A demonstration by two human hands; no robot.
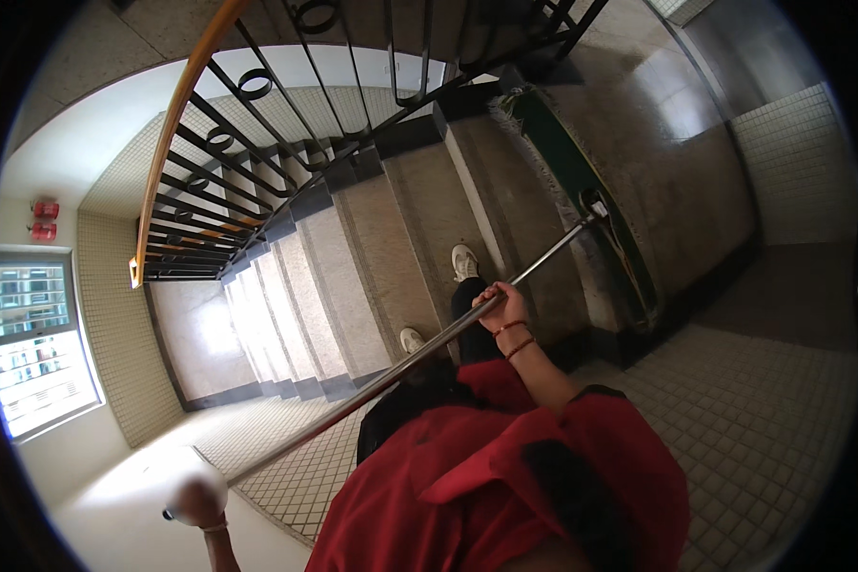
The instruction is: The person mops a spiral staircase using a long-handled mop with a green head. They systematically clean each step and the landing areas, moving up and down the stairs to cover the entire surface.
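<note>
A long-handled flat dust mop stretches slantwise across my body. My right hand, with red bands at the wrist, is wrapped round the middle of its metal handle. At the lower left my left hand closes on the handle's far end; the fingers there look blurred, and a dark tip pokes out past them. The wide green mop head with pale fringe lies along the edge of the landing at the right, joined to the handle by a metal clamp.
Stone stairs run down to the left, with my shoes on separate steps. A black iron railing with a wooden handrail borders the far side. Tiled wall lies close at the near side. A window and red fire extinguishers are at the left.
</note>
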